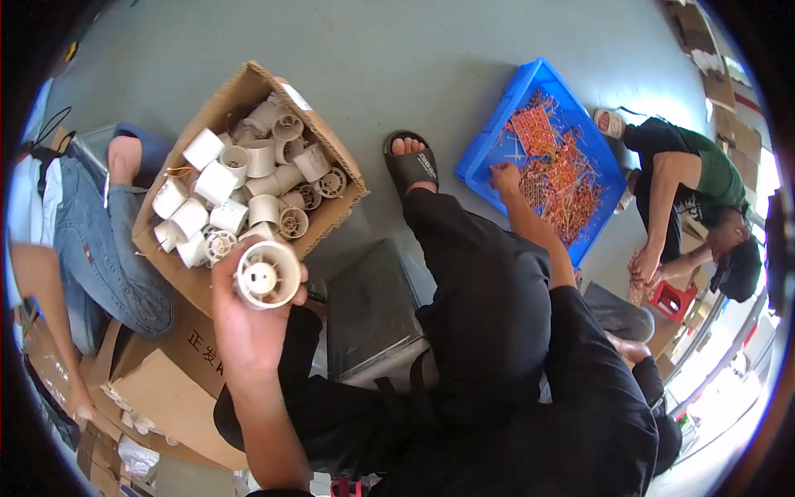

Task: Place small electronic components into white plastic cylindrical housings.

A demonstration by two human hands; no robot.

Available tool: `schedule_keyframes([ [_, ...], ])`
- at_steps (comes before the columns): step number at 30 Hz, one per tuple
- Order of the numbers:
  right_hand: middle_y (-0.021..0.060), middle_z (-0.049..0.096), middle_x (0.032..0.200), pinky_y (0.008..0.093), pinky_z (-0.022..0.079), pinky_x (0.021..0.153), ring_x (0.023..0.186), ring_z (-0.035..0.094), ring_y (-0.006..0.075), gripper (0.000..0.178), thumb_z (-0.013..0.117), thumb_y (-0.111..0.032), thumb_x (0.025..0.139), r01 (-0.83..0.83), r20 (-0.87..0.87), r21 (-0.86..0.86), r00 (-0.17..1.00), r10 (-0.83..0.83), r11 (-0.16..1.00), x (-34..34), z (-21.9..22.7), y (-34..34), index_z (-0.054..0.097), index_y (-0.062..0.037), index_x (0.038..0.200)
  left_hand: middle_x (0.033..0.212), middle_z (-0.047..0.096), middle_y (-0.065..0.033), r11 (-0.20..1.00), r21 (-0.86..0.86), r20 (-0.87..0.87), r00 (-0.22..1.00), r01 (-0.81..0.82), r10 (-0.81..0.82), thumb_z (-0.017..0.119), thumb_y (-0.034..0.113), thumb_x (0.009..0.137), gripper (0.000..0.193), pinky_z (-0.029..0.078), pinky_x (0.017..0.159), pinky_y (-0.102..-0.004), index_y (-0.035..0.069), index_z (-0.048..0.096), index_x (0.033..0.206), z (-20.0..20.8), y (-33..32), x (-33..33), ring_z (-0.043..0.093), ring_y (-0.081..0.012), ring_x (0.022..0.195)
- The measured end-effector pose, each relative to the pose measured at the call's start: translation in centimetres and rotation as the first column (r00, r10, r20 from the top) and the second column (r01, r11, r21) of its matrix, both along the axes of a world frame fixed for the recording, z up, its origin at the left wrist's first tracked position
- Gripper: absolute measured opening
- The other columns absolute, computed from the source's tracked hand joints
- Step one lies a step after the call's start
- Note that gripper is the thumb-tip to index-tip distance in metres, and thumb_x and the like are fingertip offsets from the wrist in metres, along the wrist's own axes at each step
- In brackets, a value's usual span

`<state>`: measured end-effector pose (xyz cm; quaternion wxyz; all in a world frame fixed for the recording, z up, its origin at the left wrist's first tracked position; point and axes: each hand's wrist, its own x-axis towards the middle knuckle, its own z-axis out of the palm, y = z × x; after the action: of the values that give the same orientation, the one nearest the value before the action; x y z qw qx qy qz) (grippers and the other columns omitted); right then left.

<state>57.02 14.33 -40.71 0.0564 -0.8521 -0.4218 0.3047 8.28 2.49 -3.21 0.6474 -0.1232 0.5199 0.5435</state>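
Observation:
My left hand [252, 335] is wrapped round a white plastic cylinder [292, 271], its open end facing up and a round hub showing inside. It is held just in front of a cardboard box [335, 145] full of similar white cylinders [217, 182], several with spoked ends. Over the left part of a blue plastic tray [479, 142], my right hand [505, 176] has its fingers drawn together. Whatever they may hold is too small to make out. Small orange-red parts with thin wires [559, 178] lie heaped in the tray, beside that hand.
A dark-topped box [368, 311] stands between my legs and the carton. Open cardboard boxes [178, 398] lie at the lower left, near a person in jeans [103, 244]. Right of the tray, another person [691, 170] sits bent forward by a red stool [672, 301].

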Motion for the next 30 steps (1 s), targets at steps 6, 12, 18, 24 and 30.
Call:
schedule_keyframes([
  [6,0.0086,0.064,0.069,0.0307,0.049,0.054,0.062,0.062,0.0165,0.017,0.071,-0.014,0.074,0.133,-0.263,0.186,0.961,-0.081,0.974,-3.9,11.2,1.9,0.06,-0.002,0.076,0.086,0.062,-0.0169,0.994,0.109,0.021,1.0,-0.009,0.007,0.042,0.028,0.091,0.032,0.048,0.059,-0.0332,0.002,0.057,0.1,0.1,0.9,-0.1,0.061,-0.0284,0.075],
  [12,0.0064,0.064,0.079,0.0247,0.045,0.061,0.067,0.057,0.0112,0.015,0.063,-0.013,0.084,-0.198,-0.687,0.395,0.586,0.431,0.897,-20.6,34.5,6.8,0.059,0.0011,0.088,0.093,0.064,-0.0177,0.886,0.46,0.124,0.985,0.051,-0.121,0.047,0.021,0.088,0.035,0.05,0.08,-0.0336,-0.003,0.055,0.112,-0.1,0.7,-1.6,0.063,-0.0236,0.086],
  [18,0.003,0.058,0.069,0.0235,0.04,0.052,0.06,0.05,0.0084,0.019,0.063,-0.016,0.085,-0.633,-0.611,0.469,0.271,0.744,0.616,-39.5,46.5,3.1,0.055,-0.0005,0.092,0.086,0.064,-0.0157,0.752,0.66,0.184,0.97,0.0,-0.161,0.049,0.021,0.089,0.045,0.05,0.075,-0.0303,0.005,0.04,0.13,2.6,1.2,-4.0,0.064,-0.0211,0.081],
  [24,0.0013,0.057,0.066,0.0211,0.037,0.051,0.059,0.047,0.0048,0.021,0.065,-0.013,0.082,-0.723,-0.681,0.361,0.227,0.696,0.589,-44.1,44.2,0.1,0.052,-0.0018,0.094,0.088,0.065,-0.0133,0.805,0.573,0.181,0.982,-0.156,0.062,0.051,0.029,0.092,0.031,0.054,0.068,-0.0292,0.002,0.055,0.108,2.7,0.7,-8.2,0.065,-0.0198,0.078],
  [30,0.0006,0.059,0.068,0.02,0.039,0.053,0.059,0.049,0.0038,0.02,0.071,-0.01,0.078,-0.694,-0.59,0.515,0.139,0.796,0.503,-44.3,44.1,-0.7,0.059,0.0007,0.089,0.088,0.065,-0.0117,0.806,0.566,0.075,0.985,-0.172,0.157,0.051,0.034,0.091,0.039,0.051,0.073,-0.0284,0.0,0.056,0.111,3.5,-1.5,-10.0,0.064,-0.0173,0.082],
])
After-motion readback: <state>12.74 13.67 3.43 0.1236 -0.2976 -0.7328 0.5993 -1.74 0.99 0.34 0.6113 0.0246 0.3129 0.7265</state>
